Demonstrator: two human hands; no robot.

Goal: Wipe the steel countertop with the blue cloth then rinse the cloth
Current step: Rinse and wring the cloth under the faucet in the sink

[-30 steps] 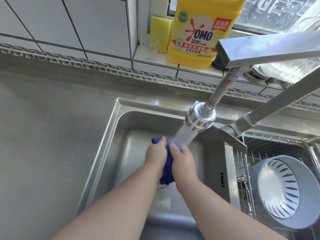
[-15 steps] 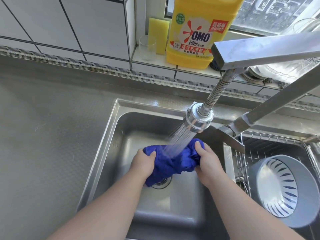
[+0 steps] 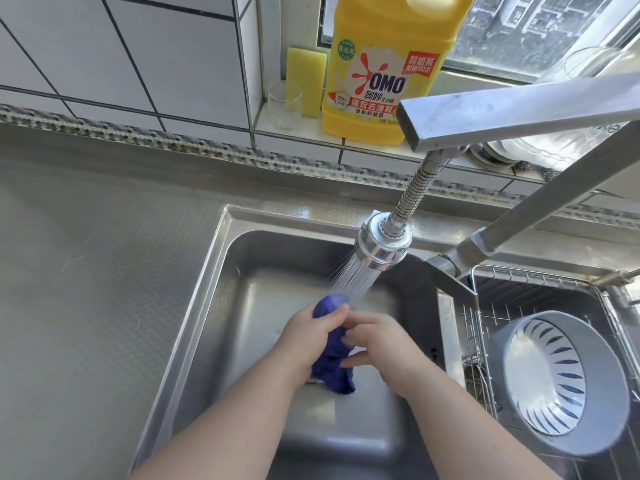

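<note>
Both hands meet over the middle of the sink basin (image 3: pixel 221 306), and the grip is on the blue cloth (image 3: pixel 332 362): the left hand (image 3: pixel 311 334) has its fingers curled round the upper part of the bunched cloth, while the right hand (image 3: pixel 381 344) presses against it from the other side, its fingers blurred, so whether they curl round the fabric I cannot tell. A rounded tip of cloth pokes out above the left hand and a crumpled tail hangs below both hands, above the basin floor. Spray from the round chrome sprayer head (image 3: pixel 382 245) falls onto that upper tip.

To the left of the basin spreads the steel tabletop (image 3: pixel 86 289), matte, finely dimpled, broad and flat up to the raised rim of the sink. To the right, past a narrow steel divider, a second basin holds a wire rack (image 3: pixel 481 341) with a grey bowl-shaped strainer (image 3: pixel 561 382) lying on its side, its white slotted inside facing left.

Above the sprayer, a ribbed flexible hose (image 3: pixel 415 188) rises to a square-section steel faucet arm (image 3: pixel 519 109) that crosses the upper right. Behind the sink runs a strip of small mosaic tiles, then white wall tiles with dark grout. On the window ledge (image 3: pixel 301 133) stand a clear glass (image 3: pixel 284 105), a yellow sponge (image 3: pixel 306 81) on edge, and a large yellow OMO detergent bottle (image 3: pixel 384 64), side by side.
</note>
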